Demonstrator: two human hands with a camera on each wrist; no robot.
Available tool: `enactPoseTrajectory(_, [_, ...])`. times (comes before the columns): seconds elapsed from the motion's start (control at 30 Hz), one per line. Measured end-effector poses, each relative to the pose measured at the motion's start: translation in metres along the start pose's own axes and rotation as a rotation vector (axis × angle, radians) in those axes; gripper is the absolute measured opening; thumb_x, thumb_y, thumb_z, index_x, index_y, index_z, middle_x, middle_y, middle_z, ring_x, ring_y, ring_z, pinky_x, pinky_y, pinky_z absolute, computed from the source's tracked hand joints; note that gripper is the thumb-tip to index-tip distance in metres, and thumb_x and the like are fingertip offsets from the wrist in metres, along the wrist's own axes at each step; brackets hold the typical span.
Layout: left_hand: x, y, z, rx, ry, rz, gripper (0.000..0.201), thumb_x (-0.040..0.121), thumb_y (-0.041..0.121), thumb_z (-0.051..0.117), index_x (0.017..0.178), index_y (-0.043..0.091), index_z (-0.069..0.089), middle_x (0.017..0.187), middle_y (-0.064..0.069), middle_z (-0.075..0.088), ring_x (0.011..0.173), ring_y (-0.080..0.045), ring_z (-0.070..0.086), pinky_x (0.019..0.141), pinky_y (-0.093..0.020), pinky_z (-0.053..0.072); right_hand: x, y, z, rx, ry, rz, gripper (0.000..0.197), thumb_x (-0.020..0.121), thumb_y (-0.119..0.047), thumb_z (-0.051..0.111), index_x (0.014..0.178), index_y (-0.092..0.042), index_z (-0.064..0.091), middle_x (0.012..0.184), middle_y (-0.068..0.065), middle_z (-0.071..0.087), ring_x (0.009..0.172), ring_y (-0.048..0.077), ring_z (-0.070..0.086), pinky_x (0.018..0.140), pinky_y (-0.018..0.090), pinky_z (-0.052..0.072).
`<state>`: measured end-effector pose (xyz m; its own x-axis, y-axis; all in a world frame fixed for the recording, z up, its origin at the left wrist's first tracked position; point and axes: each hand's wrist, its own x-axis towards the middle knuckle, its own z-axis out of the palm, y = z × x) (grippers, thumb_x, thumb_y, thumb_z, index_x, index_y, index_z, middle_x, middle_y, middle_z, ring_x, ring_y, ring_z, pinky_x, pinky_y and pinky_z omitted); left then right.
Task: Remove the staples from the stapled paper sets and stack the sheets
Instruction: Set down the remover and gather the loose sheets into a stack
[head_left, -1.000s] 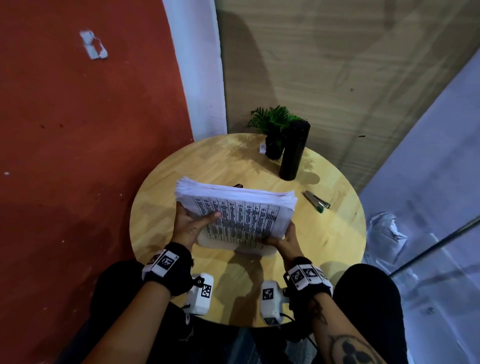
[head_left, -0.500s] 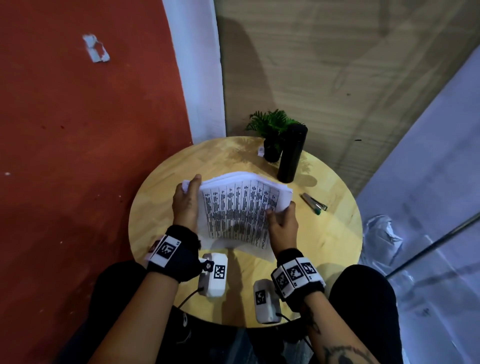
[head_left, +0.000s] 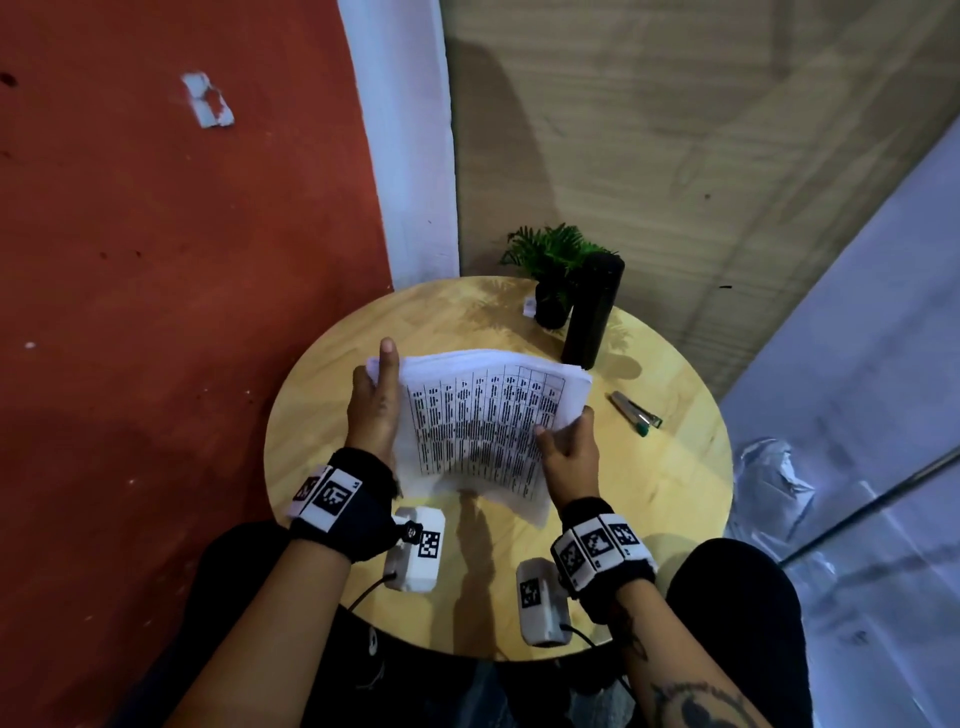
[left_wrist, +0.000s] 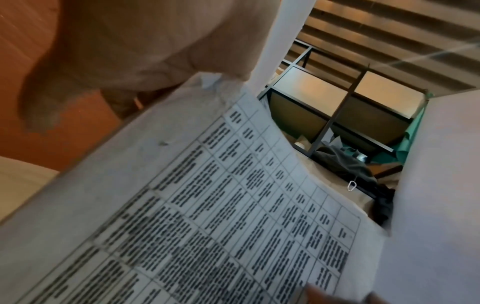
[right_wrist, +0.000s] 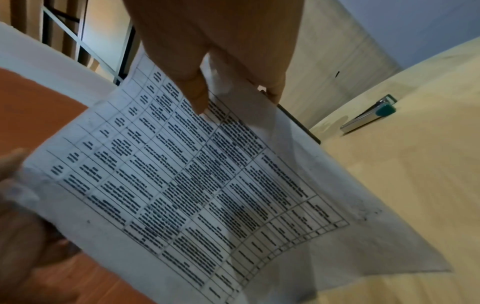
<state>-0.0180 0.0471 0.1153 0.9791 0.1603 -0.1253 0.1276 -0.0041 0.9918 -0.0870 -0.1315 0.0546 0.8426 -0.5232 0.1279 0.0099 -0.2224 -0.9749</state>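
Observation:
A thick stack of printed paper sheets (head_left: 483, 421) with table text is held above the round wooden table (head_left: 649, 483), its near edge sagging down. My left hand (head_left: 376, 400) grips the stack's left edge, with one finger stretched along it toward the far corner. My right hand (head_left: 569, 441) pinches the right edge, thumb on top. The same stack of sheets (left_wrist: 207, 205) fills the left wrist view, and the right wrist view shows the sheets (right_wrist: 194, 185) under my right thumb. A metal staple remover (head_left: 636, 413) with a green tip lies on the table to the right.
A tall black flask (head_left: 592, 312) and a small potted plant (head_left: 550, 275) stand at the table's far edge, just beyond the sheets. A red wall is at the left, a wooden panel behind, and plastic-covered glass at the right. My knees sit under the near edge.
The stack has tipped from edge-up to nearly flat, printed side up. Both hands moved from under its near edge to grips on its left and right edges.

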Motion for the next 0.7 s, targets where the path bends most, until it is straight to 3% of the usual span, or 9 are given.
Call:
enactPoseTrajectory(0.07, [-0.009, 0.001, -0.002, -0.037, -0.024, 0.02, 0.064, 0.095, 0.057, 0.031, 0.144, 0.015, 0.03, 0.145, -0.003, 0.035, 0.132, -0.014, 0.033, 0.096, -0.025, 0.024, 0.0, -0.005, -0.001, 0.054, -0.006, 0.014, 0.036, 0.081, -0.004, 0.065, 0.107, -0.007, 0.039, 0.083, 0.003, 0.051, 0.083, 0.019, 0.048, 0.064, 0.027, 0.038])
enactPoseTrajectory(0.13, [-0.012, 0.001, -0.004, -0.098, -0.016, 0.056, 0.061, 0.096, 0.055, 0.027, 0.143, 0.016, 0.032, 0.141, 0.0, 0.037, 0.132, -0.012, 0.032, 0.096, -0.024, 0.023, 0.003, -0.012, 0.0, 0.088, 0.009, -0.013, 0.043, 0.073, -0.014, 0.065, 0.106, -0.011, 0.039, 0.083, 0.003, 0.051, 0.081, 0.019, 0.048, 0.066, 0.03, 0.041])
enactPoseTrajectory(0.2, [-0.01, 0.002, -0.002, -0.138, -0.019, 0.062, 0.066, 0.092, 0.064, 0.027, 0.139, 0.019, 0.035, 0.143, 0.003, 0.036, 0.131, -0.012, 0.034, 0.102, -0.028, 0.025, 0.004, -0.017, 0.003, 0.124, 0.021, -0.041, 0.051, 0.066, -0.017, 0.06, 0.112, -0.01, 0.04, 0.087, 0.003, 0.055, 0.083, 0.018, 0.052, 0.072, 0.031, 0.044])
enactPoseTrajectory(0.3, [-0.009, 0.003, 0.001, -0.128, -0.04, 0.066, 0.083, 0.064, 0.085, 0.029, 0.118, 0.025, 0.043, 0.131, 0.0, 0.048, 0.123, -0.02, 0.045, 0.107, -0.043, 0.034, 0.004, -0.021, 0.006, 0.154, 0.005, -0.07, 0.049, 0.065, -0.015, 0.059, 0.111, -0.012, 0.04, 0.085, -0.006, 0.054, 0.077, 0.003, 0.053, 0.068, 0.022, 0.043])
enactPoseTrajectory(0.37, [-0.009, 0.003, 0.002, -0.148, -0.041, 0.084, 0.078, 0.059, 0.086, 0.03, 0.11, 0.029, 0.042, 0.121, 0.001, 0.049, 0.115, -0.018, 0.048, 0.102, -0.042, 0.038, 0.003, -0.022, 0.005, 0.18, 0.01, -0.087, 0.047, 0.066, -0.013, 0.059, 0.109, -0.014, 0.041, 0.089, -0.009, 0.055, 0.078, -0.008, 0.052, 0.07, 0.012, 0.044])
enactPoseTrajectory(0.43, [-0.006, -0.002, -0.001, -0.203, -0.059, 0.1, 0.064, 0.069, 0.076, 0.037, 0.108, 0.026, 0.043, 0.115, 0.001, 0.052, 0.107, -0.013, 0.051, 0.09, -0.033, 0.043, 0.005, -0.019, 0.002, 0.194, 0.027, -0.065, 0.049, 0.067, -0.012, 0.059, 0.113, -0.013, 0.043, 0.09, -0.009, 0.057, 0.081, 0.0, 0.055, 0.075, 0.016, 0.045])
enactPoseTrajectory(0.5, [-0.005, -0.01, -0.008, -0.203, -0.124, 0.145, 0.05, 0.073, 0.056, 0.056, 0.108, 0.023, 0.044, 0.108, 0.002, 0.057, 0.099, -0.006, 0.058, 0.082, -0.022, 0.047, 0.01, -0.012, 0.0, 0.151, 0.006, -0.014, 0.045, 0.073, -0.006, 0.059, 0.113, -0.015, 0.041, 0.087, -0.005, 0.057, 0.081, 0.014, 0.056, 0.077, 0.03, 0.048])
enactPoseTrajectory(0.6, [0.003, -0.039, -0.021, -0.086, -0.245, 0.144, 0.07, 0.067, 0.014, 0.082, 0.124, 0.012, 0.042, 0.118, -0.006, 0.062, 0.105, -0.016, 0.062, 0.092, -0.031, 0.049, 0.013, 0.006, 0.001, 0.082, -0.072, 0.129, 0.042, 0.081, 0.006, 0.055, 0.114, -0.014, 0.038, 0.09, 0.001, 0.056, 0.09, 0.023, 0.055, 0.081, 0.037, 0.047])
enactPoseTrajectory(0.7, [0.01, -0.068, -0.026, 0.031, -0.259, 0.064, 0.071, 0.067, -0.01, 0.076, 0.125, 0.01, 0.039, 0.121, -0.007, 0.057, 0.107, -0.019, 0.056, 0.091, -0.034, 0.048, 0.007, 0.028, 0.004, 0.033, -0.107, 0.257, 0.046, 0.078, 0.004, 0.056, 0.119, -0.007, 0.039, 0.094, 0.009, 0.054, 0.091, 0.029, 0.054, 0.083, 0.047, 0.047])
